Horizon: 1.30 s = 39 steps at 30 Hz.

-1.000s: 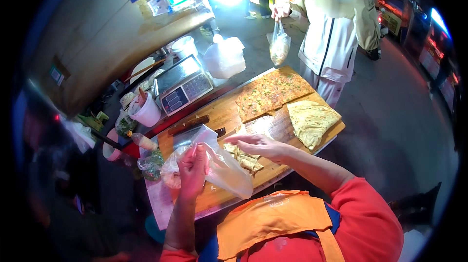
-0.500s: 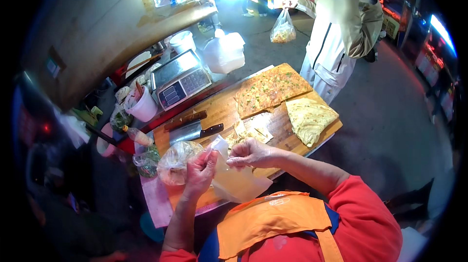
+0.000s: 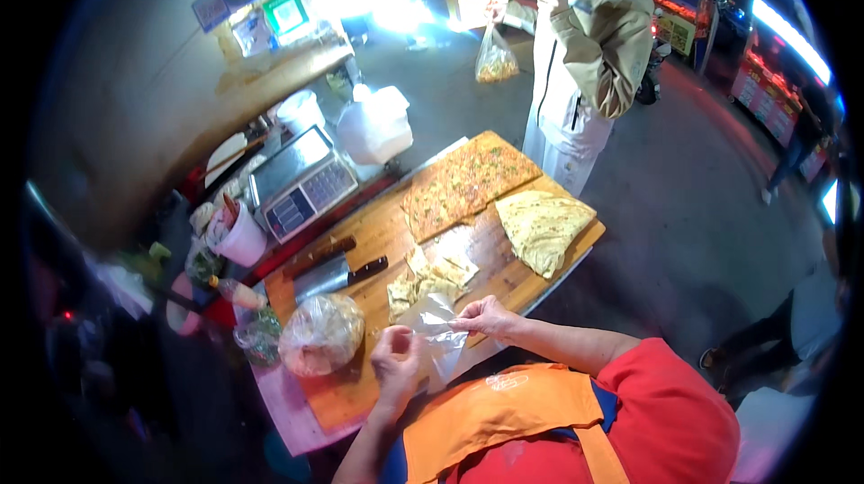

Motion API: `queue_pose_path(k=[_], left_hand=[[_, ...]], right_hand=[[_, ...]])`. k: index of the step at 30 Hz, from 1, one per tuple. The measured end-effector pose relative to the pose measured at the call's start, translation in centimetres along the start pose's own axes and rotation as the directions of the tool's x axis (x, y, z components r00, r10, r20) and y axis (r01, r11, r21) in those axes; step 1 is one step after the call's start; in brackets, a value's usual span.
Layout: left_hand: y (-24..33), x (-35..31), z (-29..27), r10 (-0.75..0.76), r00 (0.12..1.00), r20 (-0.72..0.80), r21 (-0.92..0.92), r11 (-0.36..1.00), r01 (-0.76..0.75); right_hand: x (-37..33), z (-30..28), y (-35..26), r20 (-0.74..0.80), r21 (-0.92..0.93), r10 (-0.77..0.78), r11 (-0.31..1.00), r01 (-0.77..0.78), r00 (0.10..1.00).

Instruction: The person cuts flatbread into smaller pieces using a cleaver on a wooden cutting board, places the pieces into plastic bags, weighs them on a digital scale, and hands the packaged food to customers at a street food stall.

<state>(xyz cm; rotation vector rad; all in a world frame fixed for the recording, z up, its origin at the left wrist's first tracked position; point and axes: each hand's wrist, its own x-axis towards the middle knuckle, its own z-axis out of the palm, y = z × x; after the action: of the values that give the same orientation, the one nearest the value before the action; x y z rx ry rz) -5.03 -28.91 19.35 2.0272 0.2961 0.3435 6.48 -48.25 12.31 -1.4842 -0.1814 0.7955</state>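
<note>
A thin clear plastic bag (image 3: 441,333) is stretched between my two hands over the near edge of the wooden board. My left hand (image 3: 397,364) pinches its left side with curled fingers; my right hand (image 3: 490,318) pinches the right side. Just beyond the bag lies a small pile of cut flatbread pieces (image 3: 430,279). A folded pale flatbread (image 3: 545,230) rests on the board's right end, and a large rectangular flatbread with green bits (image 3: 470,181) lies along the far side. Left of the pieces is a cleaver (image 3: 324,282) with a dark handle.
A filled clear bag (image 3: 322,337) sits on the near left of the cutting board (image 3: 335,401). Past the left edge stand a scale (image 3: 301,182), a white tub (image 3: 241,236) and a squeeze bottle (image 3: 238,292). Across the board stands a person (image 3: 576,61) holding a bag of food (image 3: 496,59).
My view has shifted, so the scene sits further left. My hands have moved apart slightly, and the bag, with a paper-like sheet before, now spreads out between them.
</note>
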Motion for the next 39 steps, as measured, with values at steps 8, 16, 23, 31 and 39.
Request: queue_pose_path(k=[8, 16, 23, 31, 39], left_hand=[[-0.1, -3.7, 2.5, -0.162, 0.925, 0.343, -0.572, 0.745, 0.343], [-3.9, -6.7, 2.1, -0.258, 0.849, 0.460, -0.668, 0.530, 0.523], [-0.5, -6.2, -6.5, -0.188, 0.980, 0.068, -0.772, 0.613, 0.171], [-5.3, -10.0, 1.7, -0.211, 0.974, -0.088, -0.358, 0.919, 0.167], [-8.0, -8.5, -0.5, -0.257, 0.862, -0.438, -0.055, 0.964, 0.260]], right_hand=[[-1.7, 3.2, -0.4, 0.265, 0.070, 0.115, 0.988, -0.139, 0.957], [-2.3, 5.3, -1.6, 0.567, 0.195, 0.179, 0.920, -0.342, 0.804], [-2.0, 10.6, -8.8, 0.713, 0.173, -0.041, 0.978, -0.119, 0.700], [-5.6, 6.0, -7.4, 0.637, 0.058, 0.061, 0.990, -0.127, 0.768], [-8.7, 2.7, -7.9, 0.831, 0.127, 0.032, 0.961, -0.245, 0.556]])
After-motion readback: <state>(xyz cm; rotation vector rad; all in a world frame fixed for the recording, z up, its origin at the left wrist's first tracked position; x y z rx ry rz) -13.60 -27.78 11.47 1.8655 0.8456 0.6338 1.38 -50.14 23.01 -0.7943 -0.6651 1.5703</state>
